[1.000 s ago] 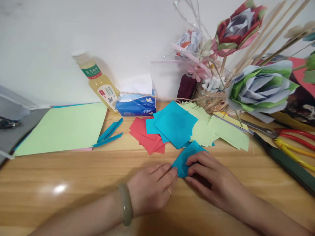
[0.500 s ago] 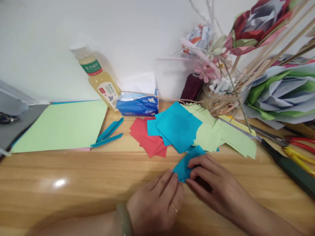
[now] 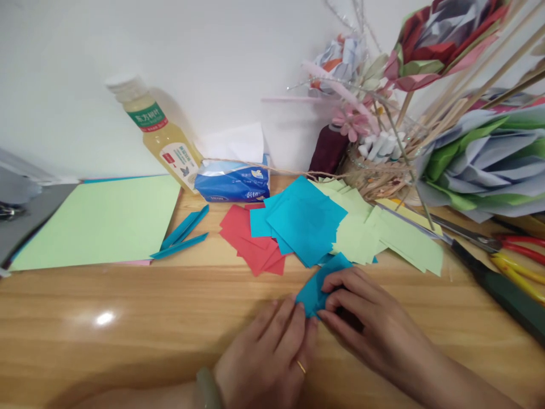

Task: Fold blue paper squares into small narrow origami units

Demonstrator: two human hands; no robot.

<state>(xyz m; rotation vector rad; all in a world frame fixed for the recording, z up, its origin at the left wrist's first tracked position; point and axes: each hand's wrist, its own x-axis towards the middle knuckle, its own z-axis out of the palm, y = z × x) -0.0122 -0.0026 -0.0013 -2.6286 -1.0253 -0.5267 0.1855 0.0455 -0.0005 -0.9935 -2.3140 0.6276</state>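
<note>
A small sheet of blue paper (image 3: 313,291), partly folded, lies on the wooden table between my hands. My left hand (image 3: 270,346), with a ring and a bangle, presses the paper's lower left edge with its fingertips. The fingers of my right hand (image 3: 366,312) are curled and pinch the paper's right side; part of the sheet is hidden under them. Just beyond are a pile of blue paper squares (image 3: 306,218), red paper squares (image 3: 251,241) and pale green paper squares (image 3: 355,227). Several folded blue paper strips (image 3: 183,230) lie to the left.
Large pale green sheets (image 3: 102,221) lie at the left. A drink bottle (image 3: 164,133) and a tissue pack (image 3: 232,180) stand by the wall. Paper flowers (image 3: 481,159) and a pot of sticks (image 3: 374,170) fill the right back. Pliers (image 3: 519,267) and a dark-handled tool (image 3: 498,289) lie at right.
The view has shifted slightly, so most things appear a little further left. Both hands stay on the blue paper, with hardly any change in their grip.
</note>
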